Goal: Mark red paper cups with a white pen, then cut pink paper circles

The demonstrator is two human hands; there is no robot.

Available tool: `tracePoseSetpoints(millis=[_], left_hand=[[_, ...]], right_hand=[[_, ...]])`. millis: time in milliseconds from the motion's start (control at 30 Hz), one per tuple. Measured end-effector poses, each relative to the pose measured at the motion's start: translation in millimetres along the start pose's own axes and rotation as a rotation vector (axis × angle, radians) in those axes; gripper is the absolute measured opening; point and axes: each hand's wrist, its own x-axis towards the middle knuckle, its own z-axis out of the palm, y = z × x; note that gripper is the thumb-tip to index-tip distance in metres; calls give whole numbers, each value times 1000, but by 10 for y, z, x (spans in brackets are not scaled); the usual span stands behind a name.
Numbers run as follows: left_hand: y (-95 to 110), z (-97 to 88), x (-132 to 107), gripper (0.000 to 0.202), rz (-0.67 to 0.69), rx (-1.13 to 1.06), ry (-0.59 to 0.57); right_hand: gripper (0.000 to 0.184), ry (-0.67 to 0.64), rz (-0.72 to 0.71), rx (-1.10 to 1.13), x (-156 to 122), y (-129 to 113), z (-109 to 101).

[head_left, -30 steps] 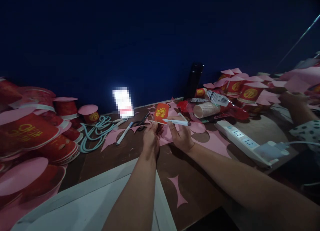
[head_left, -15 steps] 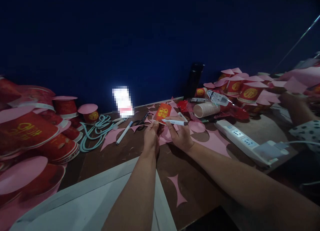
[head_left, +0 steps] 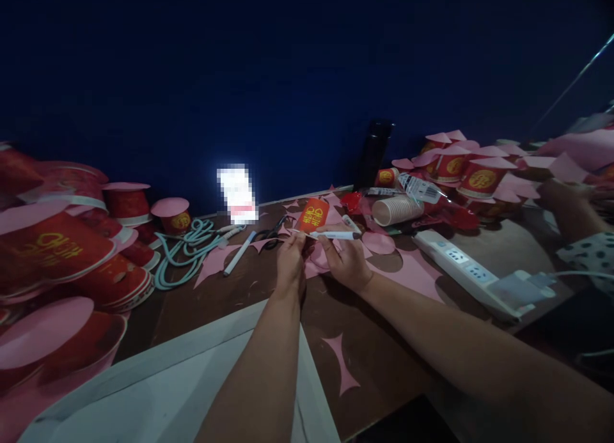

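Observation:
A red paper cup (head_left: 314, 211) with yellow characters is tipped over in front of me, its white rim toward my body. My left hand (head_left: 290, 261) is closed on the cup's rim. Between the thumb and fingers of my right hand (head_left: 349, 261) is a white marker (head_left: 336, 235), its tip end against the rim beside my left thumb. Pink paper (head_left: 321, 257) shows under the cup and hands. Left of my left hand lie dark-handled scissors (head_left: 271, 235) and another white pen (head_left: 240, 254).
Red cups with pink paper tops (head_left: 484, 174) are heaped on the right and left. A power strip (head_left: 460, 264) with a plugged charger, stacked cups (head_left: 398, 209), a coiled cable (head_left: 185, 257), a bright screen (head_left: 237, 194) and a black bottle (head_left: 375, 154) surround me. Another person's hand (head_left: 563, 203) is at right.
The marker's tip end has dropped slightly from the cup's printed side to near its rim. Both hands stay in almost the same place.

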Motion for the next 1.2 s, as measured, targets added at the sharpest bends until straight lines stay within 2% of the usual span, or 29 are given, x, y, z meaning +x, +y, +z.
tracePoseSetpoints(millis=[1200], left_hand=[[-55,-50,43,28,50,152,-21]], right_hand=[[16,20,-3,-38,12,-8,12]])
